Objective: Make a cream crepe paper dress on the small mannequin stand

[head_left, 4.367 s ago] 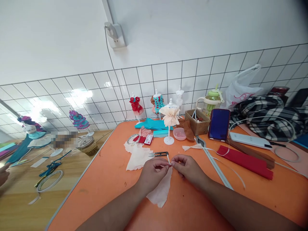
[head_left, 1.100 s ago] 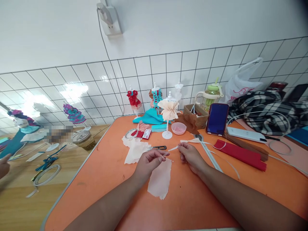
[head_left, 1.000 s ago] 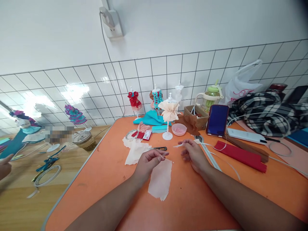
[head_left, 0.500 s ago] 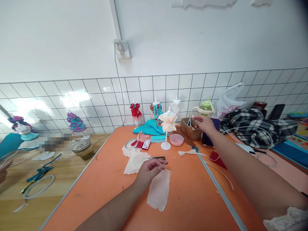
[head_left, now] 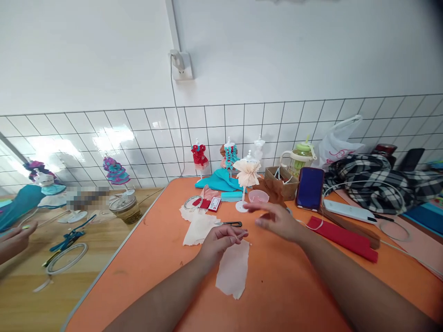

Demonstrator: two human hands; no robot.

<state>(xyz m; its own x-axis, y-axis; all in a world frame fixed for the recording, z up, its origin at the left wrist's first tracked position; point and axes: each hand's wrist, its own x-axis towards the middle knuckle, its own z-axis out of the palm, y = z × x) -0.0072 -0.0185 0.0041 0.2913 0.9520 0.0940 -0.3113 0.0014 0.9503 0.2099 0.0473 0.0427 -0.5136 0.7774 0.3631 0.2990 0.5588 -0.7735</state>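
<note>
My left hand (head_left: pixel 219 242) is closed in a pinch over the orange table; whatever is between its fingertips is too small to make out. Just below it lies a torn strip of pale pink crepe paper (head_left: pixel 232 272). My right hand (head_left: pixel 275 221) hovers to the right, fingers stretched out and apart, in front of a pink bowl (head_left: pixel 259 197). Between and beyond both hands stands a small white dress form with a ruffled cream paper dress (head_left: pixel 248 172). A black-handled cutter (head_left: pixel 231 224) lies behind my left hand, beside more cream paper (head_left: pixel 200 229).
Small dress forms in a red dress (head_left: pixel 200 157) and a teal dress (head_left: pixel 230 154) stand by the wall. A cardboard box (head_left: pixel 282 182), phone (head_left: pixel 310 189) and red paper (head_left: pixel 342 237) are at right. Another person's hand (head_left: pixel 17 240) is at far left.
My right hand has come back from the cardboard box toward my left hand, uncovering the phone and red paper. My left hand keeps its pinch. The view has shifted slightly.
</note>
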